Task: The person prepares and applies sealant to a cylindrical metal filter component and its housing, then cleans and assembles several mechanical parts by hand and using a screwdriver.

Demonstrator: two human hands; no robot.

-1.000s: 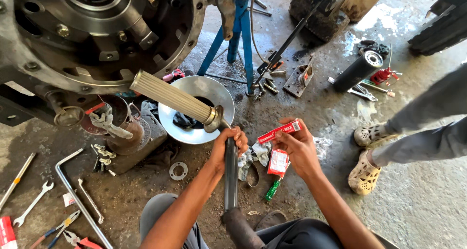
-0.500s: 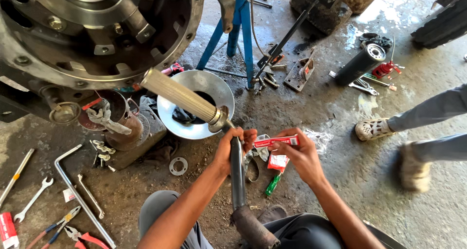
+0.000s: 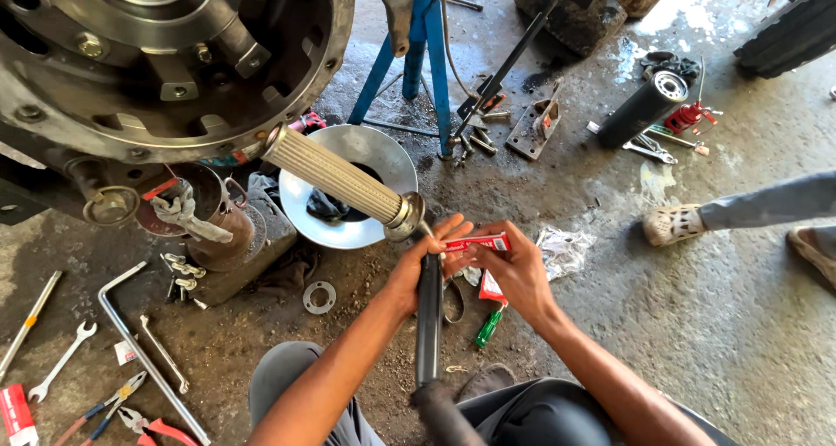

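- My left hand point(image 3: 424, 263) is wrapped tight around the dark shaft point(image 3: 428, 324), which stands nearly upright between my knees, its splined end point(image 3: 333, 176) tilting up and left toward the big gear housing point(image 3: 165, 54).
- My right hand point(image 3: 515, 270) pinches a small red tube point(image 3: 475, 242) between thumb and fingertips, held level, its left end just beside the left hand's fingers.
- Behind the splined end, a shallow metal dish point(image 3: 383, 163) sits on the dirty concrete floor point(image 3: 697, 341).
- A green-handled screwdriver point(image 3: 488, 327) lies under my right wrist.
- Spanners point(image 3: 61, 359) and pliers point(image 3: 144, 424) are scattered at the lower left.
- Another person's sandalled foot point(image 3: 672, 224) rests at the right.
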